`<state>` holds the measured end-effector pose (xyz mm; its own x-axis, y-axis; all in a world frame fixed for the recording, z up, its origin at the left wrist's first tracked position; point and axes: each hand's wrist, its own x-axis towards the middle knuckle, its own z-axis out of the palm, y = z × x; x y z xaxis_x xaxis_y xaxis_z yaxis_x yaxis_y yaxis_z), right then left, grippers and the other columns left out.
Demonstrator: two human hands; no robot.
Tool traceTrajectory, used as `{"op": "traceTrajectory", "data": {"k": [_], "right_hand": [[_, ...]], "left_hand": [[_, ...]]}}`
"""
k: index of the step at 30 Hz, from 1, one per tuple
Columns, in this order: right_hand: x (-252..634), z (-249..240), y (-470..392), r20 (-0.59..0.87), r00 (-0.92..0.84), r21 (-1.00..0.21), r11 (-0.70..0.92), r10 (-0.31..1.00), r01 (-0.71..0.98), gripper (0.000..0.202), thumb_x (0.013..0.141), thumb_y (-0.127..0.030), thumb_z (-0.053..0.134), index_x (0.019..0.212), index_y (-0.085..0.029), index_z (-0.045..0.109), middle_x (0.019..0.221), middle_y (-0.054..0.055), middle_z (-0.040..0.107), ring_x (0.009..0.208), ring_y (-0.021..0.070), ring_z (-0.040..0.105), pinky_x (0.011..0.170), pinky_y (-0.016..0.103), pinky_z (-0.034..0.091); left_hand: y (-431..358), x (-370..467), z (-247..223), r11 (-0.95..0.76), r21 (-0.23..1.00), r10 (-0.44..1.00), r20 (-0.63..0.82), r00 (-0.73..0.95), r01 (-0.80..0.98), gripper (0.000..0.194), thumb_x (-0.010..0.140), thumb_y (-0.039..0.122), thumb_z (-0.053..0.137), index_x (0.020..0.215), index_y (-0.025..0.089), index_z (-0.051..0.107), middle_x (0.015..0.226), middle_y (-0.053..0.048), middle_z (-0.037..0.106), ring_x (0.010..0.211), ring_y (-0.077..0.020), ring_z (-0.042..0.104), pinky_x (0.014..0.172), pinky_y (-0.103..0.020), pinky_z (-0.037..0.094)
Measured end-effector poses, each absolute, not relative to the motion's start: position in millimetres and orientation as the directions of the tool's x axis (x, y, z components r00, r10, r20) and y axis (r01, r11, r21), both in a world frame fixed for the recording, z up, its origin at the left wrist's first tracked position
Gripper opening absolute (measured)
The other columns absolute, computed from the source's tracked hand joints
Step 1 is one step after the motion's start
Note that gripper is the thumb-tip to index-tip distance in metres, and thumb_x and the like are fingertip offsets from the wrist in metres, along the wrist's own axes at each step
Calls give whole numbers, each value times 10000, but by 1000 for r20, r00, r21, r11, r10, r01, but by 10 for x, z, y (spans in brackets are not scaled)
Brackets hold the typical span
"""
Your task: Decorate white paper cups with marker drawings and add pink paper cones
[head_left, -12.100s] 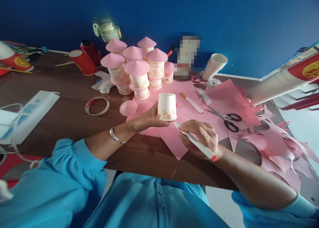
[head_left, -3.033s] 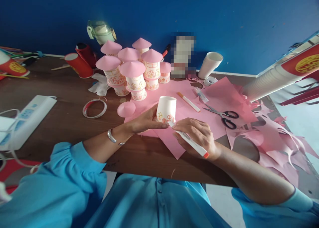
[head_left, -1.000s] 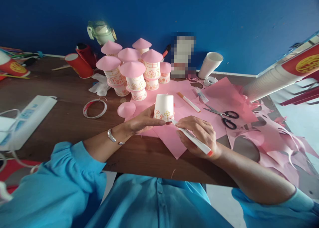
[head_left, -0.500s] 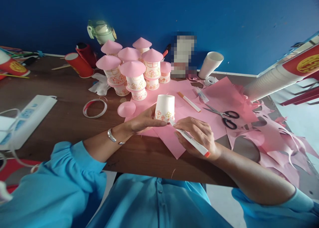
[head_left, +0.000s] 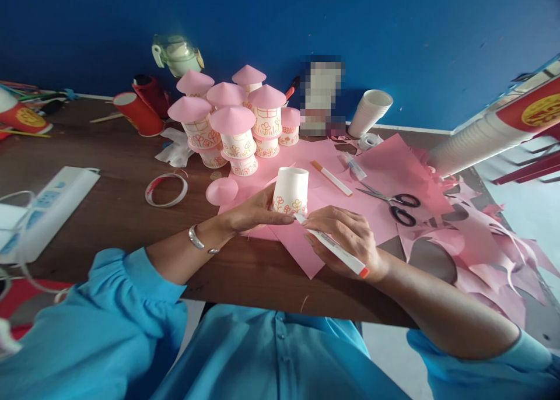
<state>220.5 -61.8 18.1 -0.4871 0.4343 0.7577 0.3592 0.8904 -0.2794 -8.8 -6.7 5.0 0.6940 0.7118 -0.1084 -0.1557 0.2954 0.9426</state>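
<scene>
Soft, rather dim light fills this corner, seemingly from the right, where the floor [head_left: 518, 207] shows palest and the paper cups [head_left: 370, 115] leave a darker patch leftward on the blue wall [head_left: 415, 50]. The bracelet [head_left: 196, 238] glints; the brown table [head_left: 231, 269] sinks into gloom along its near edge. Lettering on the marker [head_left: 336, 249] is too soft to read. Coarse squares hide a pale object [head_left: 322, 94] at the back, and rightward the long cup stack [head_left: 475, 143] stretches.

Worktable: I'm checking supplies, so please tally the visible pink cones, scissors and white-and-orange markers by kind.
Pink cones on cups: 7
Loose pink cone: 1
Held marker in the right hand: 1
Lying marker on the pink paper: 1
Scissors: 1
Total: 11
</scene>
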Motion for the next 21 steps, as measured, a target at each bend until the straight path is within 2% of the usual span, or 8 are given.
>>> {"op": "traceTrajectory", "data": {"k": [5,9,12,15,19,21], "right_hand": [[2216,209,-625,785,-457,-285,898,419,335,302,947,-90,663,1233,-186,649,912,55,774,833,202,778,738,329,671],[2227,225,-618,799,-435,-258,890,416,375,256,957,-88,666,1204,-158,651,933,81,759,839,196,768,742,320,669],[2237,227,-606,795,-409,-273,867,447,417,282,977,-114,662,1247,-194,645,965,72,756,878,200,775,749,326,674],[2245,217,-595,793,-372,-311,846,482,433,309,994,-153,658,1292,-229,633,1012,76,763,896,211,781,751,345,677],[2247,191,-591,793,-368,-332,851,485,407,336,979,-144,670,1309,-198,636,1069,110,778,952,236,792,795,357,682],[2240,176,-596,789,-385,-325,857,479,400,337,972,-118,673,1301,-179,638,1080,120,779,986,234,794,835,351,684]], "left_hand": [[-53,-108,8,295,941,712,-102,694,-165,718,747,318,925,1386,208,617,1122,-71,714,1049,-239,650,953,-400,497],[-36,-116,-48,306,928,715,-77,695,-212,737,746,340,929,1404,230,617,1176,-83,730,1128,-274,669,1045,-469,496],[-23,-121,-88,307,918,718,-51,694,-251,688,751,358,930,1363,233,642,1167,-86,751,1135,-289,690,1061,-493,509],[-16,-123,-108,312,908,716,-32,697,-279,632,797,334,902,1367,240,646,1241,-100,748,1175,-285,692,1072,-476,520],[-22,-110,-99,327,889,723,-16,691,-322,524,843,312,868,1326,238,676,1271,-107,744,1172,-258,703,1062,-425,529],[-31,-98,-83,344,878,728,-26,685,-332,547,836,304,874,1337,231,667,1275,-115,743,1179,-262,704,1057,-422,530]]}}
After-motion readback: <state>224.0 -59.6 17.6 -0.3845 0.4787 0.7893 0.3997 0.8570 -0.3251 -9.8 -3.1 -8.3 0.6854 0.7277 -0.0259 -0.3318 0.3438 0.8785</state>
